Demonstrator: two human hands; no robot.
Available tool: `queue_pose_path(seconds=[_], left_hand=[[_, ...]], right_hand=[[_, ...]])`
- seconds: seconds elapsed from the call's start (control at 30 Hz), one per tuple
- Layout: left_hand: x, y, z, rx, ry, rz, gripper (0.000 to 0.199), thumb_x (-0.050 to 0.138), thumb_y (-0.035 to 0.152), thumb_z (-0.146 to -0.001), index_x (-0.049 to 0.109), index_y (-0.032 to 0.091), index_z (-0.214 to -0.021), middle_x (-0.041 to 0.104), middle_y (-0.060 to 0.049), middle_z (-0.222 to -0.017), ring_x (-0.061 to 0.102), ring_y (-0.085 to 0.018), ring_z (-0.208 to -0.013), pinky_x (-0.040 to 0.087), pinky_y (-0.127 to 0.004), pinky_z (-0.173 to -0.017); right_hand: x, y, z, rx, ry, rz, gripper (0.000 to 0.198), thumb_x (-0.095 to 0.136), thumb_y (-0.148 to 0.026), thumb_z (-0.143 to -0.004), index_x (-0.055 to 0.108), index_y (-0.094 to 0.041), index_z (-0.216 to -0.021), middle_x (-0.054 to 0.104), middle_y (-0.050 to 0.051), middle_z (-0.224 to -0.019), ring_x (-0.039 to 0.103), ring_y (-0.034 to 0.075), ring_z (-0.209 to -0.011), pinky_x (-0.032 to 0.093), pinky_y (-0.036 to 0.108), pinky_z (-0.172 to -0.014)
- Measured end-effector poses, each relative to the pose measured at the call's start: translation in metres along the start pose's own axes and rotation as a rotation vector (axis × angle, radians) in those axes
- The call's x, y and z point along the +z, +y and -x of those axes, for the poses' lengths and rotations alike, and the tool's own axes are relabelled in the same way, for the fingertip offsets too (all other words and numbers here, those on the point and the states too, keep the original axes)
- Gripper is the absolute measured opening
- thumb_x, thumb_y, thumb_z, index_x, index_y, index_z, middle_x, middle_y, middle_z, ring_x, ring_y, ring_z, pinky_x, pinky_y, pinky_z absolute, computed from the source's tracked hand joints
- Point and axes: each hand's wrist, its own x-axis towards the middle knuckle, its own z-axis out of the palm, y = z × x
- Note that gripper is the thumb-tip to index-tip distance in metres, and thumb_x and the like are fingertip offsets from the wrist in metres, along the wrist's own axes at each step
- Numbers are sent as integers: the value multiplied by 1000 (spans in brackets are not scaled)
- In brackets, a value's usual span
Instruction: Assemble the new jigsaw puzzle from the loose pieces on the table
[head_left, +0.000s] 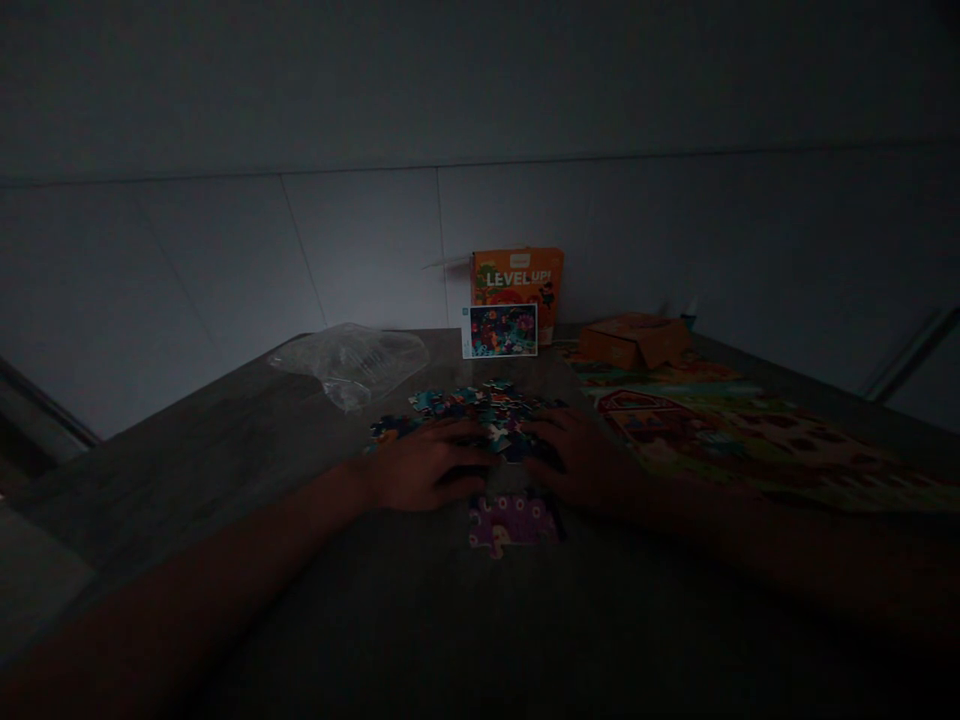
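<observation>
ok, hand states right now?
Left hand: open, spread at the pile of multicoloured jigsaw pieces; nothing visibly held.
Right hand: open, at the same pile; too dark to rule out a hold.

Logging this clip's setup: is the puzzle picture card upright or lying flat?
Upright: the puzzle picture card shows its printed front to the camera, before the orange LEVEL UP! box. Whether they touch is unclear.

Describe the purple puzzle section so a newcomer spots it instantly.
On the gray table, find the jumbled puzzle-piece pile. Nearer the camera lies the purple puzzle section. Pale rings on purple set it apart from the multicoloured pile.
</observation>
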Motion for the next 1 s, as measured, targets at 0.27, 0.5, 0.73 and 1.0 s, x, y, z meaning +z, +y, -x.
queue_pose_path(seconds=[0.27,0.5,0.73,1.0], left_hand=[[-1,0,-1,23,40,54,32,50,23,-100,64,25,-128,55,-11,-138,53,-28,-128,43,-48,-109],[0,0,0,19,49,59,32,47,19,-100,66,24,-126,57,-11,-134,55,-26,-124,45,-42,-107],[-11,-5,-1,-149,145,-114,37,50,40,-100,59,21,-131,59,-12,-127,57,-27,-118,45,-43,-104],[-46,-44,34,-710,-293,-133,53,65,62,-78,69,15,-101,68,-16,-99,67,-31,-86,51,-36,-68]], right_hand=[[0,0,0,0,-19,-22,44,58,-35,-90,62,-13,-127,59,18,-129,50,34,-124,39,52,-105],[-4,-3,-2,3,-15,-27,33,56,-24,-90,65,-13,-121,62,17,-120,52,31,-117,42,48,-101],[-2,-2,-2,-3,-24,-52,33,55,-23,-91,64,-12,-121,61,17,-119,51,31,-116,41,49,-102],[-5,-3,-3,21,-58,-65,33,55,-21,-90,65,-11,-121,60,17,-120,52,31,-117,40,49,-102]])
